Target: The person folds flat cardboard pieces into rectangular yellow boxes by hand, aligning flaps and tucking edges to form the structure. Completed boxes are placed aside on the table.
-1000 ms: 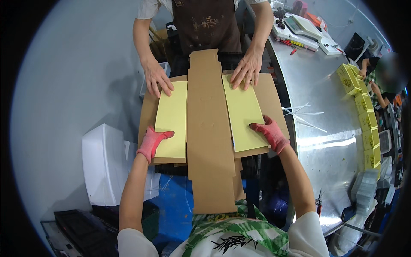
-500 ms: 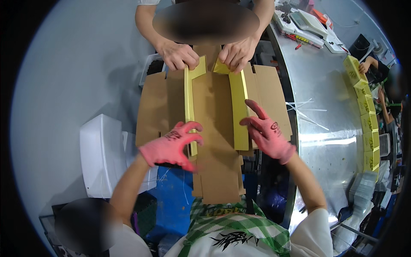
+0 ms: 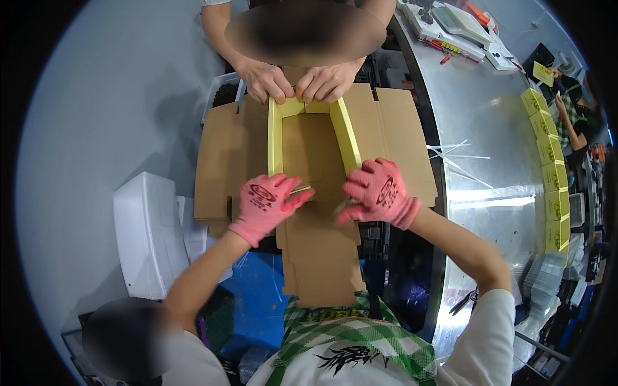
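Observation:
A brown cardboard box [image 3: 309,238] lies unfolded in front of me, its flaps spread to both sides. Two yellow cardboard strips stand on edge on it, their far ends bent inward toward each other. My left hand [image 3: 265,204], in a pink glove, is closed on the near end of the left yellow strip [image 3: 275,145]. My right hand [image 3: 381,195], gloved alike, grips the near end of the right yellow strip [image 3: 346,138]; its thumb is blurred. Across from me, a co-worker's left hand [image 3: 325,82] and right hand [image 3: 266,82] hold the far ends where they meet.
Along the right runs a metal table [image 3: 476,225] with white strips [image 3: 457,157], a scale [image 3: 460,26] and a row of several yellow boxes [image 3: 555,183]. Another person [image 3: 570,119] works beyond it. White plastic bins [image 3: 151,231] stand at the left by the wall.
Both my hands have closed on the strips' near ends, bending them inward. The co-worker's hands have come together, bringing the far ends to meet. The box has shifted slightly left.

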`<state>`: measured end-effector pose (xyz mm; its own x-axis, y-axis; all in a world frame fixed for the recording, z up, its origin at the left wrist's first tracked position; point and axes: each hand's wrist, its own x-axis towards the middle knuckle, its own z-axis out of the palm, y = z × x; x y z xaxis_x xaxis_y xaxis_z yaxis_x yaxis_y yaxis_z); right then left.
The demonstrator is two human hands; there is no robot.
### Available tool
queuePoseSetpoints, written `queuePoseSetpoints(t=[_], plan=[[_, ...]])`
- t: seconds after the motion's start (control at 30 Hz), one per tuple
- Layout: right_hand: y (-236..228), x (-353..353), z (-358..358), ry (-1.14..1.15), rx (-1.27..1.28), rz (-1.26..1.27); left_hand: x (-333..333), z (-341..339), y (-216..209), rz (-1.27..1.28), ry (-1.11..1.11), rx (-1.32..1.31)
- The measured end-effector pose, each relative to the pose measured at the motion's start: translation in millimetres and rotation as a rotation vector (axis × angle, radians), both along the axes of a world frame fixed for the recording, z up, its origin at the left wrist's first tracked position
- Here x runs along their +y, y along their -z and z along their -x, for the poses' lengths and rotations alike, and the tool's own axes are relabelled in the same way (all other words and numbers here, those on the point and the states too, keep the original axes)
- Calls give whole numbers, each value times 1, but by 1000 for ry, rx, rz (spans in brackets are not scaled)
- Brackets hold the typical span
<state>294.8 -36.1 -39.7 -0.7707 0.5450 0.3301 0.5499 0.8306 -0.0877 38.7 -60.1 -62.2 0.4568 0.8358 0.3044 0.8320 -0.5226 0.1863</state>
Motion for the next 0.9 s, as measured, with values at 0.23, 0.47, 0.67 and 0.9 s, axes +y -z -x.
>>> queuePoseSetpoints(t=[0.23, 0.47, 0.67, 0.9], plan=[[30, -8, 22, 334, 240, -182, -12, -37, -13, -28, -73, 44], [15, -25, -2, 153, 660, 339, -5, -40, 2, -37, -199, 66], [65, -87, -52, -229, -56, 66, 6, -44, -5, 30, -250, 77], [47, -57, -42, -167, 162, -17, 6, -32, -3, 106, -214, 53]])
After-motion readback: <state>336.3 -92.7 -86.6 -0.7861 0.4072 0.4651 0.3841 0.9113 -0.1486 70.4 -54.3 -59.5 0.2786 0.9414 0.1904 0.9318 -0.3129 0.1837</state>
